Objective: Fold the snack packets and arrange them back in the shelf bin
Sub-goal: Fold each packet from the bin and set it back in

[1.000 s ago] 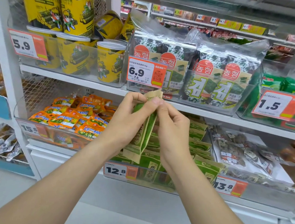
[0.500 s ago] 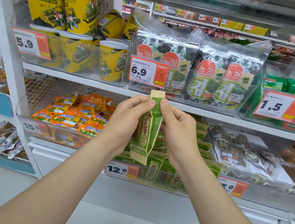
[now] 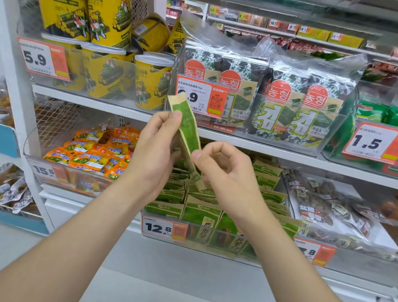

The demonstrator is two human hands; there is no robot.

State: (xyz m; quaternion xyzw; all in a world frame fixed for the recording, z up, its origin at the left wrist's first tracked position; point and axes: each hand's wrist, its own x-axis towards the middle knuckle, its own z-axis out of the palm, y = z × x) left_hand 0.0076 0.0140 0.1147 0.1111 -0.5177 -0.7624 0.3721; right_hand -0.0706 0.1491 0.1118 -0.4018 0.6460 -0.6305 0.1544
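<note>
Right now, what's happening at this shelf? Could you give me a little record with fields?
Held item: snack packet, green and tan, folded narrow, top leaning left
Left hand: grips the packet's upper part
Right hand: pinches its lower middle
Position: held up in front of the shelf bin, not yet in it
Bin contents: matching green packets, standing in rows
Bin price tag: 12.8
Left neighbour: orange packets
Shelf above: yellow tubs, seaweed packs
</note>
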